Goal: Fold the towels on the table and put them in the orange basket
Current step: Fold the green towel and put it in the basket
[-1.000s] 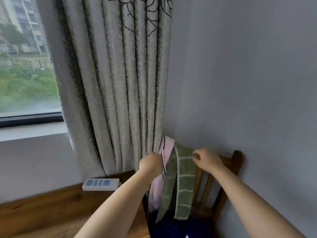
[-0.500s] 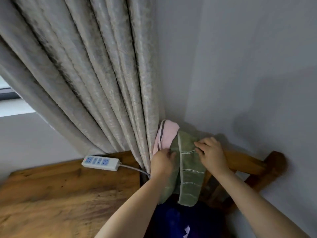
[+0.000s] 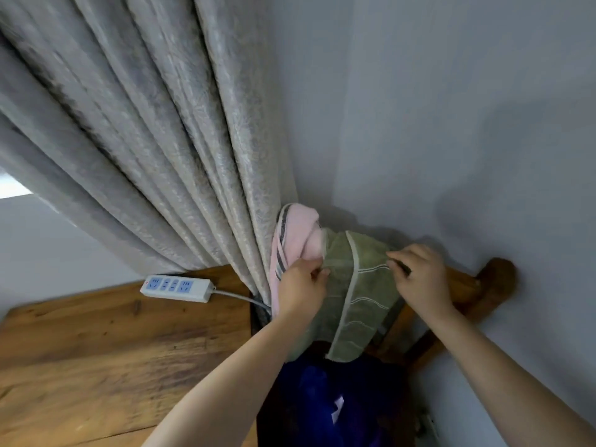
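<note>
A green towel (image 3: pixel 358 298) with pale stripes hangs over the back of a wooden chair (image 3: pixel 477 285) in the corner. A pink towel (image 3: pixel 298 227) with grey stripes hangs beside it, against the curtain. My left hand (image 3: pixel 301 285) pinches the green towel's left edge near the top. My right hand (image 3: pixel 419 275) grips its right edge at the chair's top rail. The orange basket is not in view.
A wooden table (image 3: pixel 113 350) fills the lower left, with a white power strip (image 3: pixel 177 287) at its far edge. A grey curtain (image 3: pixel 145 140) hangs behind it. Dark blue fabric (image 3: pixel 322 398) lies on the chair seat. Grey walls close the corner.
The camera has tilted down and moved closer to the chair. Both hands have stayed at the green towel's top, spreading apart to its two edges.
</note>
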The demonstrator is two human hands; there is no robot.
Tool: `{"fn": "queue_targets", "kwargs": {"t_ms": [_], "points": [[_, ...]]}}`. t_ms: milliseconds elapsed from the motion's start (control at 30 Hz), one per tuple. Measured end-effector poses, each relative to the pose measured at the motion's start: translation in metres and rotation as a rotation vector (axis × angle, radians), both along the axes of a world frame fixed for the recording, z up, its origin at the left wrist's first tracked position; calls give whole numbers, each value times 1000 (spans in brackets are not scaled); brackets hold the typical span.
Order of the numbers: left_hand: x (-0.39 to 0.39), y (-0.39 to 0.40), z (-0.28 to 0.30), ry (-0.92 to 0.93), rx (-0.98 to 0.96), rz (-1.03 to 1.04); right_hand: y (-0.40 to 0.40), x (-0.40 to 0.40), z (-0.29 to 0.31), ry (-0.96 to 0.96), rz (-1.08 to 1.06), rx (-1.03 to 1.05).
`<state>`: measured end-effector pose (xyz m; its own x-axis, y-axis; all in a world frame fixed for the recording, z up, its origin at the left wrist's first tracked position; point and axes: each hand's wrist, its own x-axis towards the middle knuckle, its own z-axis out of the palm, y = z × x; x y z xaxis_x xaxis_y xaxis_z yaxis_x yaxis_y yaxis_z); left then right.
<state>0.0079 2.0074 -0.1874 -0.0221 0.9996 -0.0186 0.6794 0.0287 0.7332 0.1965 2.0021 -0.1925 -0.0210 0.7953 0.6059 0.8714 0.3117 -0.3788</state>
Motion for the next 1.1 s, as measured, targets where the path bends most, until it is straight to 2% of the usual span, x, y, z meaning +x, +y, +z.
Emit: {"fn": "queue_targets", "kwargs": {"t_ms": [300, 500, 600, 700, 833, 1100], "points": [[-14, -30, 70, -33, 193, 24, -37, -32, 79, 23, -64, 171], [-84, -105, 130, -79, 424, 120, -106, -105, 144, 77, -1, 312], [-128, -155, 146, -73, 487, 141, -144, -139, 161, 103, 82, 316], [-189, -211, 156, -36, 531, 188, -190, -193, 170, 150, 213, 256], [-256, -262, 166, 56, 500, 287, -227, -261, 171, 204, 330, 124], [-365, -331, 150, 251, 401, 489, -261, -378, 135, 365, 550, -71]]}}
